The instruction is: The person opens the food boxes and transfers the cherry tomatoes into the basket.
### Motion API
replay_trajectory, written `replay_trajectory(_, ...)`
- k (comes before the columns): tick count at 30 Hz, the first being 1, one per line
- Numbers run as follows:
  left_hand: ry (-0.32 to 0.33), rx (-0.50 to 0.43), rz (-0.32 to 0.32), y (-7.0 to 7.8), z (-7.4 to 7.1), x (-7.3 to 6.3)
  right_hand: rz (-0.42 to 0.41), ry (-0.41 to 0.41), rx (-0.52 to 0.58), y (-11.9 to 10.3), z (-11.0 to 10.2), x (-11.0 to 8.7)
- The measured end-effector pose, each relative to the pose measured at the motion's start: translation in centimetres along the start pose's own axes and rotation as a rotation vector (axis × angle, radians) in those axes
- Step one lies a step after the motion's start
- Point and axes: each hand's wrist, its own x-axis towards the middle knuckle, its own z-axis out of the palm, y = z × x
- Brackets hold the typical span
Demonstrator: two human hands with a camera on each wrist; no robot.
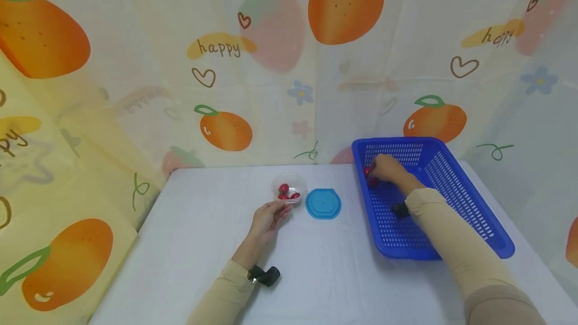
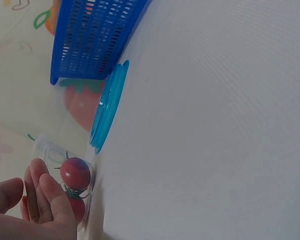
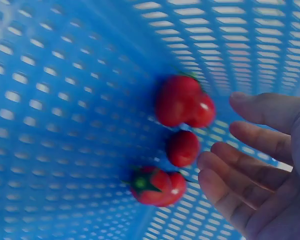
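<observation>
My right hand (image 1: 389, 168) is inside the blue plastic basket (image 1: 474, 189), at its left side. In the right wrist view its fingers are apart and loosely bent, with nothing between them. Several red cherry tomatoes (image 3: 182, 148) lie against the basket wall just beyond those fingertips. My left hand (image 1: 266, 220) is at the front edge of a small clear plastic container (image 1: 301, 183), its relaxed fingers beside the wall. Inside the container are a few cherry tomatoes (image 2: 75, 173) with green stems.
A round-cornered blue lid (image 1: 323, 203) lies flat on the white table (image 1: 198, 224), between container and basket. Behind the table hangs a cloth (image 1: 271, 114) printed with fruit. The basket stands at the table's right side.
</observation>
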Motion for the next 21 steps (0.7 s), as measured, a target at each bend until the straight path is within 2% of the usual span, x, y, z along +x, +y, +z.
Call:
replay_trajectory(6, 0.004, 0.000, 0.002, 0.0, 0.0, 0.2, -0.028, 0.080, 0.017, -0.6, -2.4, 0.2)
replay_trajectory(11, 0.010, -0.006, -0.001, 0.1, 0.0, 0.1, -0.067, 0.132, 0.026, -1.9, -3.9, 0.5)
replay_trajectory(16, 0.009, -0.009, 0.005, 0.0, -0.1, -0.1, -0.137, 0.151, 0.043, -3.8, -4.4, 0.6)
replay_trajectory(21, 0.001, -0.024, 0.004, -0.1, 0.0, 0.0, -0.217, 0.175, 0.044, -5.5, -4.1, 1.1)
